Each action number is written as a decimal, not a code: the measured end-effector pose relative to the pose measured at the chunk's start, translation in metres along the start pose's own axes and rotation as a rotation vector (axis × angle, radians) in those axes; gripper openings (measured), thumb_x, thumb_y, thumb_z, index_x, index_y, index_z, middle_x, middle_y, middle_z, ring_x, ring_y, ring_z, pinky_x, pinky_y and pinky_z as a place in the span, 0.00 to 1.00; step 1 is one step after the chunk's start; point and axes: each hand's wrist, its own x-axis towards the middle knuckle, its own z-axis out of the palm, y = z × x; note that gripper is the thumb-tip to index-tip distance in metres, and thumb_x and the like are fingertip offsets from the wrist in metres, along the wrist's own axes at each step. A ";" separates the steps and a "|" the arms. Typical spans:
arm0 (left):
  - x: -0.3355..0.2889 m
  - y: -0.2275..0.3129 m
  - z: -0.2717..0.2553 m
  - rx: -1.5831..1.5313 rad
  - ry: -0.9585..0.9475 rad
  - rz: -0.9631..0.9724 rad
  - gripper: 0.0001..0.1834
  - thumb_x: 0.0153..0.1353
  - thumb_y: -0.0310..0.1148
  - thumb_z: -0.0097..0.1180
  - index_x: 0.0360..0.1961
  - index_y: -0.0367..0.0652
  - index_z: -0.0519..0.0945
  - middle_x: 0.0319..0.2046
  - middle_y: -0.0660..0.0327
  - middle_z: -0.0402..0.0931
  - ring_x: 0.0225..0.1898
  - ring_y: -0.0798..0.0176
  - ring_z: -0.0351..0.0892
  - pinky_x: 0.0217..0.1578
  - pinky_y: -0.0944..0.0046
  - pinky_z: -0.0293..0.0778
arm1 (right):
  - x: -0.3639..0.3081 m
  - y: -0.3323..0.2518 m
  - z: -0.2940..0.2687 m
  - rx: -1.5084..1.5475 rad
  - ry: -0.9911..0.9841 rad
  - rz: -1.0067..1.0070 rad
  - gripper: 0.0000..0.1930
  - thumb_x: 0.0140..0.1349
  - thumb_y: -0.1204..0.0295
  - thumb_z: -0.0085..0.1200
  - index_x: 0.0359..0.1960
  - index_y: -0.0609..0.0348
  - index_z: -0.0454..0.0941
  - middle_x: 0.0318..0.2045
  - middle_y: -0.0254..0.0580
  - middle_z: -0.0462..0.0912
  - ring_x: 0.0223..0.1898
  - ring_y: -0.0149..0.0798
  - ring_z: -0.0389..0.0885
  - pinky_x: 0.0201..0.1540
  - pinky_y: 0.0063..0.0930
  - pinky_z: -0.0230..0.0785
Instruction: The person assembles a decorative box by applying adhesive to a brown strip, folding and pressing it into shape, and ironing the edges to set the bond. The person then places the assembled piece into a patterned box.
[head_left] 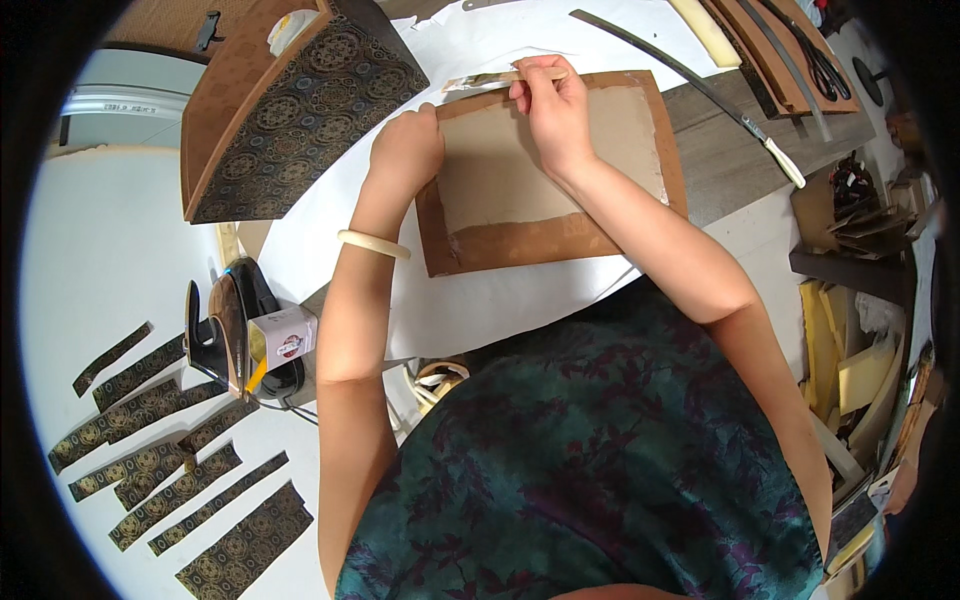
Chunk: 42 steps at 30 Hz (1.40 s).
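Note:
A rectangular brown panel with a greyish-beige sheet on its face lies on white paper in front of me. My right hand is over its far edge, pinching a thin flat wooden stick. The stick points left along that edge, and whitish smears show near its tip. My left hand is closed at the panel's far left corner, its fingertips partly hidden. A pale bangle circles my left wrist.
At the far left stands an open brown box with dark patterned sides. A small carton and a clothes iron are at left, beside several patterned strips. A long dark blade with white handle lies far right; cream foam pieces are stacked below.

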 end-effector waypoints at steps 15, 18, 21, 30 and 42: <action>-0.004 -0.020 -0.006 -0.180 0.009 0.073 0.12 0.67 0.33 0.50 0.41 0.31 0.75 0.35 0.38 0.81 0.40 0.33 0.81 0.44 0.41 0.77 | -0.002 -0.002 0.001 0.046 0.020 0.028 0.04 0.72 0.71 0.50 0.39 0.57 0.74 0.26 0.32 0.77 0.27 0.23 0.68 0.32 0.19 0.62; -0.003 -0.010 -0.007 -0.041 -0.048 0.060 0.12 0.66 0.32 0.50 0.42 0.32 0.76 0.34 0.39 0.81 0.39 0.33 0.81 0.44 0.43 0.78 | -0.002 -0.002 0.000 0.060 0.018 0.021 0.04 0.72 0.72 0.50 0.39 0.58 0.74 0.26 0.32 0.77 0.27 0.23 0.68 0.32 0.20 0.62; -0.002 -0.003 -0.006 0.034 -0.035 0.037 0.12 0.65 0.32 0.50 0.41 0.31 0.76 0.32 0.39 0.81 0.38 0.36 0.82 0.43 0.44 0.78 | -0.001 -0.001 0.001 0.062 0.022 0.015 0.04 0.72 0.72 0.50 0.39 0.58 0.74 0.26 0.32 0.77 0.27 0.23 0.68 0.32 0.19 0.62; -0.012 -0.030 0.000 -0.487 0.088 0.048 0.08 0.64 0.28 0.52 0.33 0.33 0.74 0.25 0.43 0.76 0.27 0.44 0.77 0.34 0.53 0.73 | 0.001 0.008 -0.003 0.026 -0.040 -0.052 0.03 0.71 0.72 0.51 0.40 0.58 0.74 0.27 0.31 0.78 0.28 0.23 0.71 0.32 0.20 0.65; -0.012 -0.056 0.019 -0.885 0.048 -0.089 0.09 0.70 0.30 0.49 0.33 0.36 0.75 0.20 0.62 0.74 0.21 0.70 0.71 0.25 0.65 0.69 | -0.005 0.021 -0.002 -0.274 -0.334 -0.104 0.06 0.69 0.71 0.53 0.41 0.61 0.77 0.25 0.32 0.81 0.27 0.23 0.76 0.30 0.21 0.68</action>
